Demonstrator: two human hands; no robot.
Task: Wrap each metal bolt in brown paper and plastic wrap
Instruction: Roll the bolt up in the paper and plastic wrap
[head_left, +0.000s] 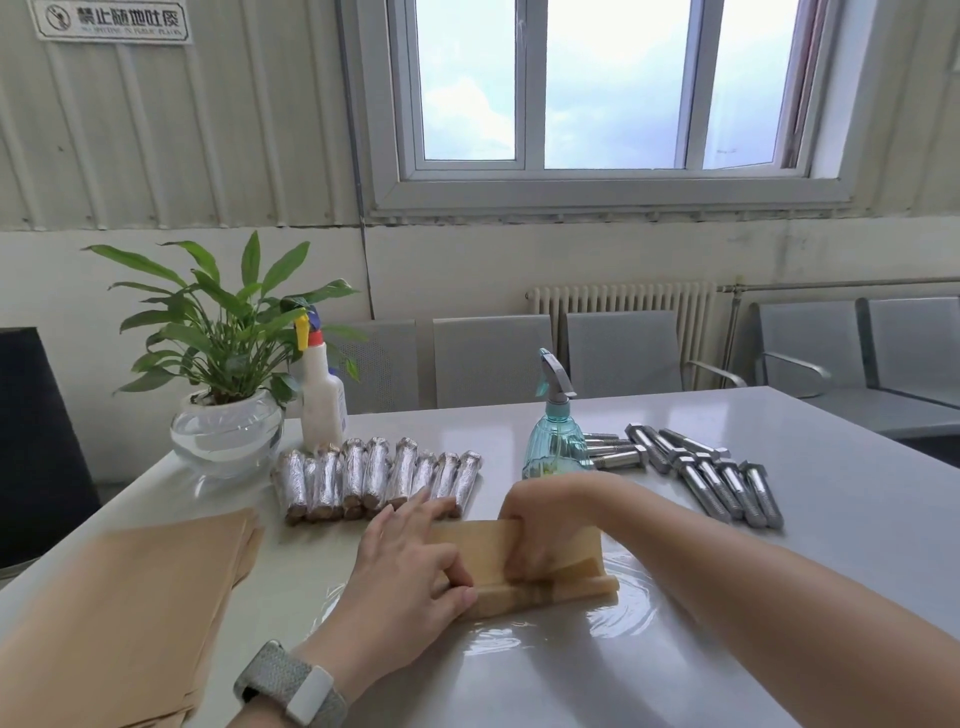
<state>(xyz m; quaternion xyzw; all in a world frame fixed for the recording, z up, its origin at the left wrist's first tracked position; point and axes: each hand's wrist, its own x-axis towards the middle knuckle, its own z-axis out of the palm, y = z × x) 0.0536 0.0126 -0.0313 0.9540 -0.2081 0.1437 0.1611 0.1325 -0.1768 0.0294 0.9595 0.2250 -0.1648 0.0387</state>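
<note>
Your left wrist fills the bottom of the frame, a grey woven watch band (291, 688) strapped round it. Just above, your left hand (410, 566) pinches the near left end of the brown paper sheet (524, 566), thumb curled onto the rolled edge. Your right hand (545, 530) curls over the top of that sheet at frame centre, fingers gripping the fold. Whether a bolt sits inside the roll can't be made out. Under it all, clear plastic wrap (613, 618) lies wrinkled and glossy on the pale counter (831, 545).

Lower left, a flat stack of brown paper (135, 597). Centre left, a row of wrapped bolts (374, 478), shiny cylinders lying side by side. Right of centre, bare steel hex bolts (717, 473) in a loose row, beside a teal translucent spray bottle (556, 431). Upper left, a white spray bottle (322, 395) and a leafy plant in a round glass bowl (228, 431).
</note>
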